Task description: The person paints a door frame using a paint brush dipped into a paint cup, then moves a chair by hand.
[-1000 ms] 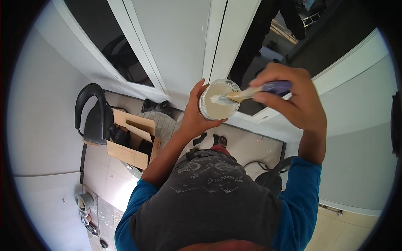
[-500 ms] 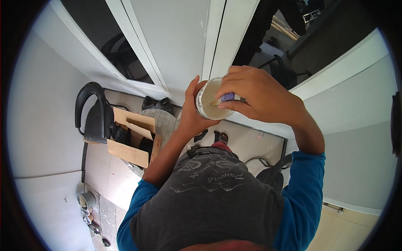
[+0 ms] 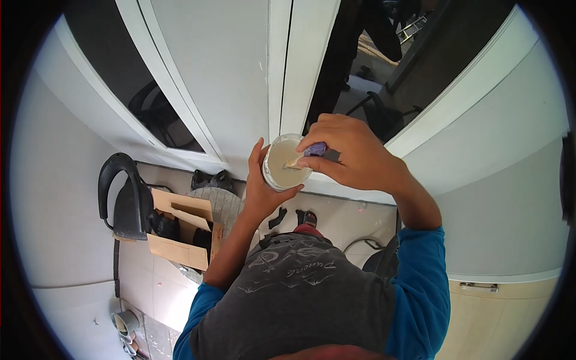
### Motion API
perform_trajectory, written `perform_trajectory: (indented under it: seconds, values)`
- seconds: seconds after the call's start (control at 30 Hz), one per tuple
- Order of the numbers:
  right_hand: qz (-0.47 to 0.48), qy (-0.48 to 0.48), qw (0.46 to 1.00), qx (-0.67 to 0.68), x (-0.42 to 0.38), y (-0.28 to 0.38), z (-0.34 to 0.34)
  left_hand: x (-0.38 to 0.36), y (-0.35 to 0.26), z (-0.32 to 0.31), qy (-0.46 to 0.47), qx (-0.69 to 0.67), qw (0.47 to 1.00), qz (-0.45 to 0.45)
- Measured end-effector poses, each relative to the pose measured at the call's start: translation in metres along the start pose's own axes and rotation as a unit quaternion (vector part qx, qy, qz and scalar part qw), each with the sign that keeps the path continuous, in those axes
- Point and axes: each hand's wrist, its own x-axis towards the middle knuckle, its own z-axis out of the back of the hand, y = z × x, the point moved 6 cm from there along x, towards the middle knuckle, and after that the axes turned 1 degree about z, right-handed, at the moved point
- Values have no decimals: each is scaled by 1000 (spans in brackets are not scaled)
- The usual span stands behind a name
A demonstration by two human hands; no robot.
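A white tub [image 3: 269,175] with pale contents inside is held up in front of my body. My left hand [image 3: 264,195] wraps round its left and lower side, with the thumb along the near rim. Pinched in my right hand [image 3: 348,150] is a small brush [image 3: 314,149] with a purple part on its handle. Its light-coloured tip reaches into the tub and touches or nearly touches the contents.
An open cardboard box [image 3: 180,251] with black items sits on a round table [image 3: 225,206] at left, beside a black chair [image 3: 133,207]. White-framed glass doors [image 3: 210,72] stand ahead. A cupboard handle [image 3: 479,287] shows at lower right.
The tub and both hands have shifted left and lower in view, along with the surroundings. The brush now tilts slightly differently inside the tub. Both hands keep their hold.
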Motion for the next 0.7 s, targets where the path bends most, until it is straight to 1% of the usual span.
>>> perform_trajectory:
  seconds: [0.03,0.1,0.2,0.3,0.43,0.5,0.53,0.6,0.7]
  values:
    - [1,-1,1000,-2,-2,1,-1,0,0,-1,-1,-1,1000,-3]
    - [-31,-34,999,25,-6,-2,2,1,3,-3,3,-16,1000,15]
    - [-52,-55,997,31,-12,-4,1,1,7,-4,5,-44,999,30]
    - [-71,-57,995,39,-15,-3,0,1,6,-5,6,-49,998,26]
    - [-64,-80,995,-9,-17,-1,-1,0,7,-6,10,-53,998,36]
    - [-93,-78,991,56,-18,-5,-4,-2,9,-5,7,-60,998,35]
    - [-92,-79,991,56,-18,-4,-4,-2,9,-6,7,-60,998,34]
    - [-88,-80,993,14,-18,-1,-3,-3,9,-6,10,-72,997,34]
    - [-89,-83,992,30,-19,-4,-5,-3,6,-5,8,-51,998,34]
